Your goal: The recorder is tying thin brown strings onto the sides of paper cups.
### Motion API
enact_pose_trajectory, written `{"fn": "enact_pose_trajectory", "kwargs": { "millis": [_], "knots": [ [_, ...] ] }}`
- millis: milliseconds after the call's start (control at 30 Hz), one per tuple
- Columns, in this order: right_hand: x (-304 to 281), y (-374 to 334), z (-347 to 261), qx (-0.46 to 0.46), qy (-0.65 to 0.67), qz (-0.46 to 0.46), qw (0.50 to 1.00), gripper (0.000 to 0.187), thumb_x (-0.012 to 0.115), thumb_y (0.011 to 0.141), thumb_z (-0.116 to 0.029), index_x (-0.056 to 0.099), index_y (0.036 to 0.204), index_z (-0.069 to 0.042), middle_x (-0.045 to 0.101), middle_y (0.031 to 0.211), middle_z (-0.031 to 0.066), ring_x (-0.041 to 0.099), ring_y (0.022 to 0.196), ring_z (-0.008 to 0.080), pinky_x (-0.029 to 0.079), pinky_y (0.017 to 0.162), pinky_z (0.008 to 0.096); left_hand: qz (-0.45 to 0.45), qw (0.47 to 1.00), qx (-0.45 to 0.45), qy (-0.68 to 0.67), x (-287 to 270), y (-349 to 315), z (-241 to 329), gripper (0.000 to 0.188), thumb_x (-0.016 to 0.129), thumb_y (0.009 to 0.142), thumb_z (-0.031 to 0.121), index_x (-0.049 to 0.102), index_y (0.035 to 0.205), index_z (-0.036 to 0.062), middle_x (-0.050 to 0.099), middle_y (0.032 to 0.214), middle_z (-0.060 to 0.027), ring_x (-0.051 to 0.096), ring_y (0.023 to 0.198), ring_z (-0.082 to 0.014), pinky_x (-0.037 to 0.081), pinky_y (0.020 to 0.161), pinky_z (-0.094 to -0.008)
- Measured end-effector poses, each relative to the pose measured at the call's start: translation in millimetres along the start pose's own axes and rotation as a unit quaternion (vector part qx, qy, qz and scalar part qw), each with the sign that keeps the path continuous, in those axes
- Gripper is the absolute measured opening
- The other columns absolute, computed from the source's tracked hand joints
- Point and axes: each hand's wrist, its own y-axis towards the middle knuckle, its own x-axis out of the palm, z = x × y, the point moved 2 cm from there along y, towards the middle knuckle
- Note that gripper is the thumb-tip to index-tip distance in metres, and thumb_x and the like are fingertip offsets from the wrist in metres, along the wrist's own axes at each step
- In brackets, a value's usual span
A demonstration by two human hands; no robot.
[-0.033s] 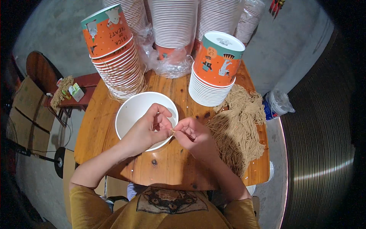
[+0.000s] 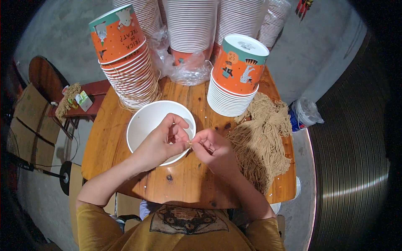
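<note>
Head view: a bit of tan cord (image 2: pixel 189 144) sits at the right side of the rim of the white tub (image 2: pixel 140 125), pinched from both sides. Left hand (image 2: pixel 161 140) reaches over the tub's mouth, thumb and index finger gripping the cord, the other fingers curled; right hand (image 2: pixel 215 154) meets it tip to tip from outside the rim. The piece is too small to tell whether it passes through the tub's wall or is knotted. With so little to grip, it could slip if either pinch loosens, and a hard pull could tip the tub, as neither hand seems to be bracing it.

The tub stands open end up, left of the table's (image 2: pixel 201 178) middle, just beside the left stack (image 2: pixel 130 77). That stack leans, with loops of cord hanging down its side; a knock from the tub could topple it, or the loops could catch.

The right stack (image 2: pixel 234 83) stands toward the far right corner. Along the right edge lies a heap of yarn (image 2: pixel 261 146), its loose ends close to the right forearm; a sweep of that arm could snag or tangle strands, or drag some over the front edge.
</note>
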Motion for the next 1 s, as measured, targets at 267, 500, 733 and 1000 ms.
{"fn": "enact_pose_trajectory", "kwargs": {
  "millis": [267, 500, 733, 1000],
  "knots": [
    [-0.9, 2.7, 2.1, 0.02, -0.037, -0.004, 0.999, 0.006, 0.059, 0.088, -0.005, 0.054, 0.091, -0.004, 0.058, 0.075, -0.0005, 0.051, 0.068, 0.0044, 0.043, 0.062, 0.021, -0.027, 0.997, 0.038, 0.064, 1.9, -3.7, -0.1, 0.039, 0.063, 0.084, -0.001, 0.041, 0.115, 0.0066, 0.049, 0.087, 0.001, 0.049, 0.083, -0.007, 0.041, 0.08, -0.0228],
    [-4.2, 3.1, -0.3, 0.049, 0.015, -0.023, 0.998, 0.008, 0.057, 0.089, -0.007, 0.052, 0.094, -0.005, 0.057, 0.076, -0.0003, 0.052, 0.069, 0.0057, 0.041, 0.061, 0.0208, 0.002, 0.991, 0.004, 0.135, 3.4, -5.9, 4.1, 0.025, 0.061, 0.084, 0.003, 0.048, 0.106, 0.0038, 0.051, 0.083, -0.0009, 0.05, 0.077, -0.0093, 0.043, 0.072, -0.024],
    [-6.2, 1.3, 1.5, 0.051, -0.012, -0.01, 0.999, 0.007, 0.058, 0.089, -0.007, 0.053, 0.094, -0.005, 0.058, 0.075, 0.0003, 0.051, 0.067, 0.0055, 0.041, 0.059, 0.0209, 0.041, 0.954, 0.076, 0.286, 2.9, -8.1, 5.7, 0.011, 0.06, 0.08, 0.004, 0.058, 0.091, 0.0025, 0.056, 0.082, -0.0045, 0.053, 0.073, -0.0128, 0.044, 0.067, -0.0267],
    [-9.7, -2.7, -4.8, 0.061, -0.013, 0.021, 0.998, 0.005, 0.058, 0.089, -0.007, 0.054, 0.092, -0.006, 0.058, 0.073, 0.0002, 0.054, 0.067, 0.0059, 0.043, 0.061, 0.0213, 0.028, 0.965, 0.034, 0.258, 2.0, -8.0, 7.6, 0.01, 0.059, 0.082, 0.006, 0.057, 0.09, 0.0, 0.055, 0.082, -0.0108, 0.056, 0.073, -0.0214, 0.046, 0.066, -0.0322]
  ]
}}
